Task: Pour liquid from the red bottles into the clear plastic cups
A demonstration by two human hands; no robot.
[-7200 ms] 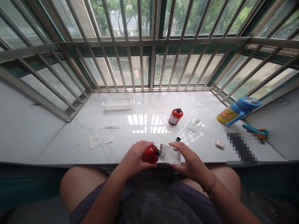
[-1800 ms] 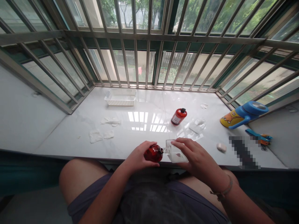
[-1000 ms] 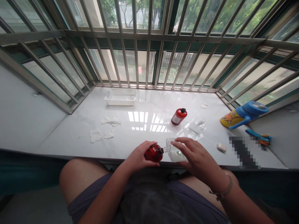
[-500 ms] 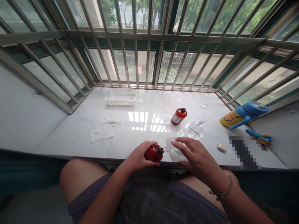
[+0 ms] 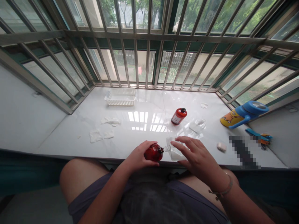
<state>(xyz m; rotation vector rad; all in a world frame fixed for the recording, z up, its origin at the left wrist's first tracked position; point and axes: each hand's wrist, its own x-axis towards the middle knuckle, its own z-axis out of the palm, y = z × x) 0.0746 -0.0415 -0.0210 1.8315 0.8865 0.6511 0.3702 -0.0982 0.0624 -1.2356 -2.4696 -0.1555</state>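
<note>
My left hand is wrapped round a red-amber bottle at the front edge of the white ledge. That bottle has no cap on, and its dark mouth points right. In my right hand is a clear bottle, tipped on its side with whitish liquid in it. Its narrow clear neck meets, or nearly meets, the red bottle's mouth; whether they touch I cannot tell. Behind them stands a second red bottle with a black cap and a pale label.
A white perforated basket stands at the back left. Crumpled tissues lie at left, clear plastic wrapping at right. Further right are a blue-yellow flask, a pale soap-like block and a blue-orange strap. Metal bars close off the window.
The liquid in the clear bottle lies a little differently. Both hands and both bottles hold almost the same place.
</note>
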